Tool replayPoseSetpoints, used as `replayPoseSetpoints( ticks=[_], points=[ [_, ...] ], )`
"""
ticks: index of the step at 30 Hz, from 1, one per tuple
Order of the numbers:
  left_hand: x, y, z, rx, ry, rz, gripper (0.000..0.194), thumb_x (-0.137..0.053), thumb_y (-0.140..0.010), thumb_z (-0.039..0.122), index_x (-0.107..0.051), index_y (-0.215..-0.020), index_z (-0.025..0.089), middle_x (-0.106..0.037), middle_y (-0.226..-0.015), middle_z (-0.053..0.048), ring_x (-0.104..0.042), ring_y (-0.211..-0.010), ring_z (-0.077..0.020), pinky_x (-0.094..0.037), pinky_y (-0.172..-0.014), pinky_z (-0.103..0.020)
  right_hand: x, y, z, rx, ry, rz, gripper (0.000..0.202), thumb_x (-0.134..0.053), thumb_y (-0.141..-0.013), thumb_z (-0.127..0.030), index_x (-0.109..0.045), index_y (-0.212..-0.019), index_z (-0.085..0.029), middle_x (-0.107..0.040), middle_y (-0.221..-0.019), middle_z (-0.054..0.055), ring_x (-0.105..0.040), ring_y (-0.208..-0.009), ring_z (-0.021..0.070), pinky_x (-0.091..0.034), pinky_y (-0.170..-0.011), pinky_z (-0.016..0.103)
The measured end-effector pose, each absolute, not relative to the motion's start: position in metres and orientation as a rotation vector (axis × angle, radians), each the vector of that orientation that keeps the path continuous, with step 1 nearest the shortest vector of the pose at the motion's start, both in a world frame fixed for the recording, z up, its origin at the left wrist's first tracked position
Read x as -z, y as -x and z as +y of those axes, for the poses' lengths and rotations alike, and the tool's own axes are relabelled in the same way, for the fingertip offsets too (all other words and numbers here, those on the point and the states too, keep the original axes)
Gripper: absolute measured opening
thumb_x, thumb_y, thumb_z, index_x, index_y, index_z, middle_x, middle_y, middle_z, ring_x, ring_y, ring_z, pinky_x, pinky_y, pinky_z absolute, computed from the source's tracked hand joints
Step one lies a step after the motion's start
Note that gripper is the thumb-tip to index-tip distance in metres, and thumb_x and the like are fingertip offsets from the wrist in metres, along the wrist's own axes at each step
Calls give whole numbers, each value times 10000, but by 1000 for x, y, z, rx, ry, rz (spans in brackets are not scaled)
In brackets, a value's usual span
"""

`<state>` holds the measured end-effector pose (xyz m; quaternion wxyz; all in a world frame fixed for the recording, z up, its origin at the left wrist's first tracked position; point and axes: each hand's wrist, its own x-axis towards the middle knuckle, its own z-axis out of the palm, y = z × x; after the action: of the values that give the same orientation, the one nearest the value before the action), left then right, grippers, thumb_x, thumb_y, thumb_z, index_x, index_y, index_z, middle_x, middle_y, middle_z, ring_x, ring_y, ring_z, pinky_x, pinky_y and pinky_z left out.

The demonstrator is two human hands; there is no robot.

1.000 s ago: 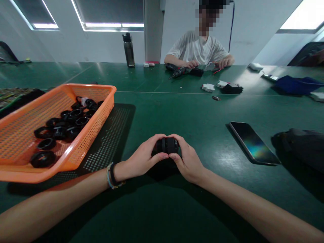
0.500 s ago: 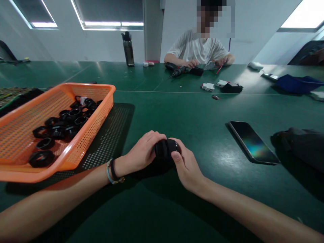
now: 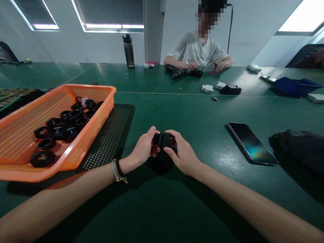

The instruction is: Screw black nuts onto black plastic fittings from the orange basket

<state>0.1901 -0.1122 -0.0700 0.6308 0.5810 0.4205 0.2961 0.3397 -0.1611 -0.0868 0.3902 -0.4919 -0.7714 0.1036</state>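
— One green table (image 3: 149, 113) spans the foreground, and on it, off to the left, sits the orange basket (image 3: 25, 176). And the hands?

— Centre stage! Left hand (image 3: 144, 147) and right hand (image 3: 186, 154) face each other over the table, with the black fitting (image 3: 166, 140) between them, apart from the basket.

— Fingers?

— Right thumb and forefinger pinch the fitting's right part, firmly by the look of it. Left fingers curl at the other end, thumb tip raised; whether they press, I can't tell (black against shadow, tricky viewing).

— How would you play it well?

— I'd let the right anchor, settle the left thumb opposite its fingers, and line up both wrists so any turn runs straight, not skewed.
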Motion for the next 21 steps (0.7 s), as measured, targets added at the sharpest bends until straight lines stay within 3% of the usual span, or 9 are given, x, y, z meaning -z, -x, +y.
replayPoseSetpoints(
  ticks=[4,7,13,21],
  points=[
    [72,-195,-111,-765,-1464,1106,479,-302,-860,545,-520,-684,157,-420,-448,47,-411,-380,-90,-314,-378,-194,89,-340,-156,-124,1125,-2090,363,-362,-916,-360,-329,-1244,-207,-575,-1114,130,-580,-979,248,-497,-819,460],
    [76,-196,-108,-844,-1616,1186,475,-299,-881,478,-527,-615,157,-477,-485,14,-461,-462,-116,-359,-449,-226,91,-341,-150,-52,1062,-2116,344,-355,-924,-326,-323,-1247,-212,-579,-1109,128,-580,-961,243,-506,-802,465],
    [84,-196,-104,-964,-1958,1299,380,-283,-894,281,-583,-686,173,-608,-634,-26,-563,-643,-172,-426,-637,-283,91,-339,-149,16,1086,-2103,330,-322,-929,-393,-344,-1204,-210,-598,-1058,130,-597,-928,250,-526,-761,455],
    [73,-193,-112,-861,-2201,1306,323,-295,-866,199,-535,-652,176,-579,-605,-36,-540,-592,-166,-378,-584,-271,86,-323,-163,-88,1265,-1937,372,-263,-931,-447,-378,-1142,-162,-625,-982,151,-630,-862,245,-540,-697,396]
  ],
)
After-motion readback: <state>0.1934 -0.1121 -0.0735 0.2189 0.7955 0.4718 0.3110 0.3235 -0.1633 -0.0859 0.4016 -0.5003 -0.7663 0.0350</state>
